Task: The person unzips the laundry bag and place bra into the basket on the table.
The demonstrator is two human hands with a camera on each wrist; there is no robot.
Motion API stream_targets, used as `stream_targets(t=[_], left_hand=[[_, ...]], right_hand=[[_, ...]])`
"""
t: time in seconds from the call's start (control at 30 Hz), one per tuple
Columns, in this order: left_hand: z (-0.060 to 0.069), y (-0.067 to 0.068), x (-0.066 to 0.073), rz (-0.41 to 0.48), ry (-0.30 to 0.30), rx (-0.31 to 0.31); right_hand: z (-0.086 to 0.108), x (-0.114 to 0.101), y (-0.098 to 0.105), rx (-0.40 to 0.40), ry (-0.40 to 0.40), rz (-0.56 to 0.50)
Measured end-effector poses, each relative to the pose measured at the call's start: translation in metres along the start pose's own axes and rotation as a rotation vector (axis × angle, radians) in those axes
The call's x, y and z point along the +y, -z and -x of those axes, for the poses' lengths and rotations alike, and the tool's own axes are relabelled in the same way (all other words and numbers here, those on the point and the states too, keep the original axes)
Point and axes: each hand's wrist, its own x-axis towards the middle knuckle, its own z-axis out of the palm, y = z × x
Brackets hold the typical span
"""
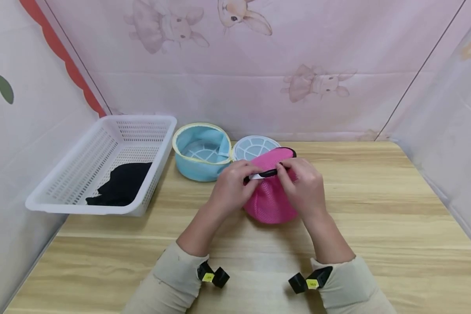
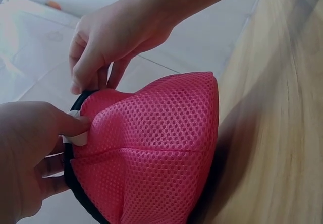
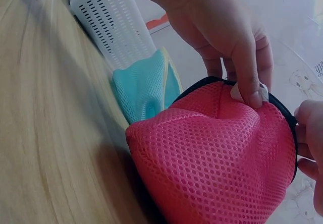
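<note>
A pink mesh laundry bag with a black zip edge is held up just over the table, tilted toward the person. My left hand pinches its black rim between thumb and fingers, beside a white tag. At the same rim, farther right, my right hand pinches the edge with thumb and fingertips. The bag's mesh wall sags in folds below the rim. What lies inside the bag is hidden.
Behind the pink bag stands a light blue mesh bag with yellow trim, its round lid folded open to the right. A white perforated basket at the left contains a black cloth. Printed fabric walls enclose the wooden table.
</note>
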Motion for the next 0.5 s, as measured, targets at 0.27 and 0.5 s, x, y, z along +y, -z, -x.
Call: stream_targets(t=[0.27, 0.5], left_hand=[[0.001, 0.008, -0.002, 0.071, 0.054, -0.149], [-0.001, 0.01, 0.004, 0.109, 0.026, -0.133]], right_hand=[[0.0, -0.002, 0.0, -0.019, 0.04, -0.007], [0.0, -0.008, 0.001, -0.047, 0.08, -0.007]])
